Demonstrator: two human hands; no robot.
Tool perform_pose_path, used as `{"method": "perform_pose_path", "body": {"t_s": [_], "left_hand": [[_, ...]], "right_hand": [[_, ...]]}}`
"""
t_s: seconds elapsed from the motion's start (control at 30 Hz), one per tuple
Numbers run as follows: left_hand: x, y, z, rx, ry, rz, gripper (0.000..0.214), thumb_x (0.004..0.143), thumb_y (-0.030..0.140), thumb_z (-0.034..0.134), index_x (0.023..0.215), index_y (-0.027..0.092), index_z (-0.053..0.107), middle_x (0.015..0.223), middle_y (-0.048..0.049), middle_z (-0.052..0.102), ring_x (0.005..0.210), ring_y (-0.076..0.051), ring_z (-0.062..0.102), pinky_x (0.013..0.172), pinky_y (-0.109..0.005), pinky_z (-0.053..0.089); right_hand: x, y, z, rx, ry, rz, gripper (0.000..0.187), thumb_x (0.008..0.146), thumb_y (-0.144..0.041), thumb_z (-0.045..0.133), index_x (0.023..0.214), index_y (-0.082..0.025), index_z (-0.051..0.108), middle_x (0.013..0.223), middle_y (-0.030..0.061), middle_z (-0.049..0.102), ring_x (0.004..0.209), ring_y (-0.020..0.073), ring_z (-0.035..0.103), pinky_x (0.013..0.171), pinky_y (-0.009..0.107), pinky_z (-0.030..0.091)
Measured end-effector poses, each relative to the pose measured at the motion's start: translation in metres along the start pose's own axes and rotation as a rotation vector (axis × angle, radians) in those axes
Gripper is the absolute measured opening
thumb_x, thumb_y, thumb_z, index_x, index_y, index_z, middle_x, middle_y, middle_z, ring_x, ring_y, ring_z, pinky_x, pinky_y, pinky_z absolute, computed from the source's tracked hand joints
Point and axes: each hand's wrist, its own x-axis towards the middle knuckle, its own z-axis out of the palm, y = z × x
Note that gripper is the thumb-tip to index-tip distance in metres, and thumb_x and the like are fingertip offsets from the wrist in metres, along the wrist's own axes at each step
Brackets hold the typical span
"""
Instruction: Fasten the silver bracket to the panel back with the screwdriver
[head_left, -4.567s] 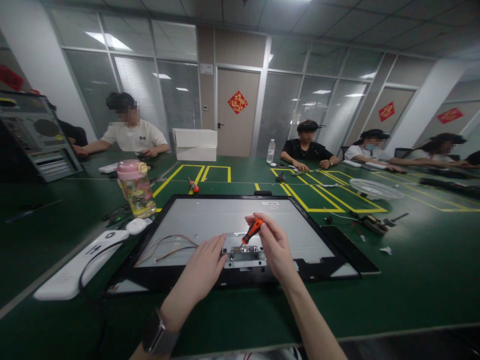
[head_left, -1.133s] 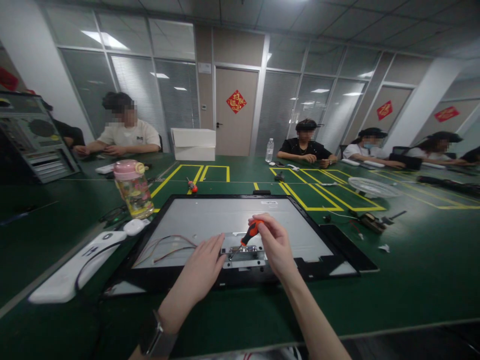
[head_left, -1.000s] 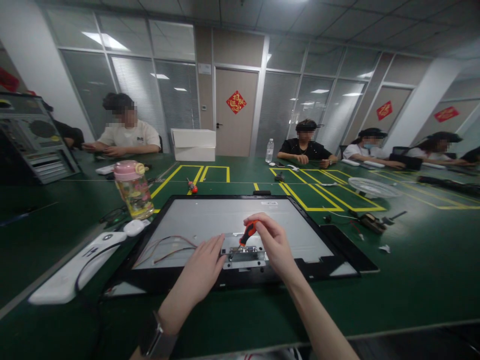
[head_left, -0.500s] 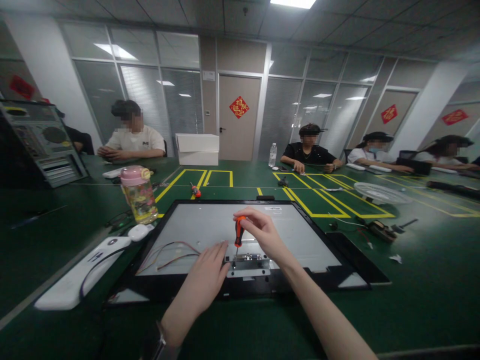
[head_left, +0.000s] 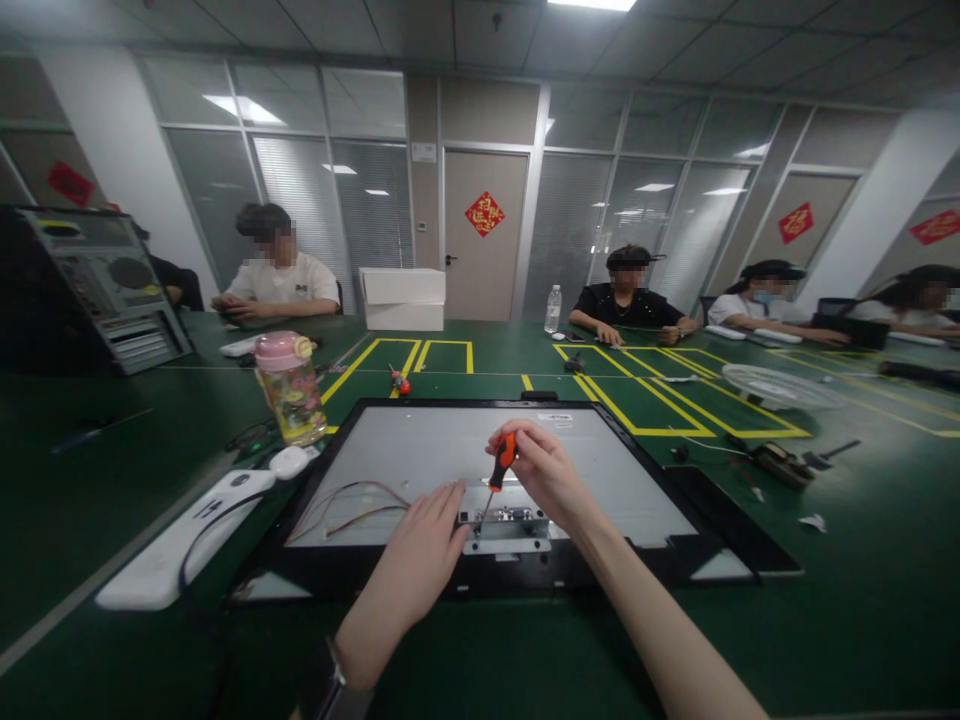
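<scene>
My right hand (head_left: 546,462) grips an orange and black screwdriver (head_left: 502,462) by its handle. The shaft slants down to the left, its tip at the left part of a metal bracket (head_left: 510,546) with small connectors on it. The bracket sits near the close edge of a flat display panel (head_left: 420,440) with a grey metal back and black frame. My left hand (head_left: 426,535) lies flat on the panel, fingers stretched out, its fingertips beside the bracket's left end. Thin cables (head_left: 352,490) run across the panel left of that hand.
Left of the panel are a white power bank-like device (head_left: 184,540) and a pink-lidded bottle (head_left: 291,390). An open computer case (head_left: 112,290) stands further left. A black slab (head_left: 731,520) and a tool (head_left: 780,465) lie right. Another screwdriver (head_left: 400,382) lies beyond. Several people sit across the table.
The screwdriver handle has tilted further to the right, with my right hand shifted the same way. My left hand stays flat beside the bracket. The whole view has shifted slightly.
</scene>
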Motion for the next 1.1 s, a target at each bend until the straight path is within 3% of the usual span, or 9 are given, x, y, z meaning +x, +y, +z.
{"method": "perform_pose_path", "body": {"t_s": [0.17, 0.33, 0.57, 0.73, 1.0, 1.1], "left_hand": [[0.000, 0.002, -0.002, -0.013, -0.008, -0.001, 0.052, 0.097, 0.034, 0.036, 0.145, 0.012, 0.036, 0.148, -0.0132, 0.042, 0.137, -0.025, 0.040, 0.115, -0.047, 0.030], [-0.001, 0.003, -0.004, -0.002, -0.031, -0.006, 0.052, 0.097, 0.033, 0.036, 0.145, 0.012, 0.036, 0.149, -0.0129, 0.041, 0.137, -0.025, 0.039, 0.115, -0.046, 0.028], [-0.001, 0.003, -0.004, -0.009, -0.018, -0.015, 0.052, 0.096, 0.031, 0.037, 0.145, 0.013, 0.036, 0.149, -0.0129, 0.040, 0.138, -0.025, 0.039, 0.115, -0.046, 0.029], [-0.002, 0.003, -0.005, -0.015, -0.025, -0.019, 0.052, 0.097, 0.032, 0.037, 0.145, 0.012, 0.036, 0.149, -0.0131, 0.040, 0.138, -0.025, 0.038, 0.115, -0.047, 0.028], [-0.001, 0.000, 0.000, 0.006, -0.012, -0.011, 0.052, 0.097, 0.032, 0.034, 0.145, 0.013, 0.036, 0.149, -0.0129, 0.040, 0.138, -0.025, 0.038, 0.115, -0.047, 0.029], [-0.001, -0.001, 0.001, 0.003, -0.001, -0.003, 0.050, 0.097, 0.029, 0.033, 0.144, 0.013, 0.037, 0.149, -0.0124, 0.041, 0.138, -0.024, 0.039, 0.115, -0.047, 0.030]], "right_hand": [[-0.002, -0.001, -0.002, 0.004, 0.018, -0.039, 0.015, 0.074, -0.038, 0.078, 0.079, -0.025, 0.073, 0.090, -0.0001, 0.064, 0.084, 0.0156, 0.061, 0.091, 0.036, 0.047], [-0.003, -0.007, -0.009, -0.014, 0.031, 0.012, 0.019, 0.078, -0.039, 0.076, 0.091, -0.027, 0.073, 0.086, 0.0005, 0.067, 0.086, 0.0163, 0.062, 0.087, 0.034, 0.047], [-0.003, -0.006, -0.012, -0.067, 0.008, -0.023, 0.018, 0.076, -0.041, 0.077, 0.084, -0.025, 0.074, 0.091, 0.0008, 0.067, 0.085, 0.0162, 0.061, 0.088, 0.034, 0.047], [-0.004, -0.009, -0.008, -0.044, -0.020, 0.029, 0.022, 0.080, -0.042, 0.073, 0.097, -0.027, 0.073, 0.089, 0.0018, 0.070, 0.089, 0.0177, 0.063, 0.089, 0.035, 0.047], [-0.005, -0.008, -0.005, -0.126, -0.012, 0.003, 0.024, 0.079, -0.045, 0.073, 0.091, -0.024, 0.073, 0.091, 0.0021, 0.069, 0.085, 0.0177, 0.064, 0.087, 0.035, 0.049], [-0.006, -0.010, -0.004, -0.114, -0.009, 0.026, 0.026, 0.082, -0.045, 0.070, 0.097, -0.024, 0.072, 0.087, 0.0030, 0.071, 0.088, 0.0192, 0.065, 0.090, 0.038, 0.048]]}}
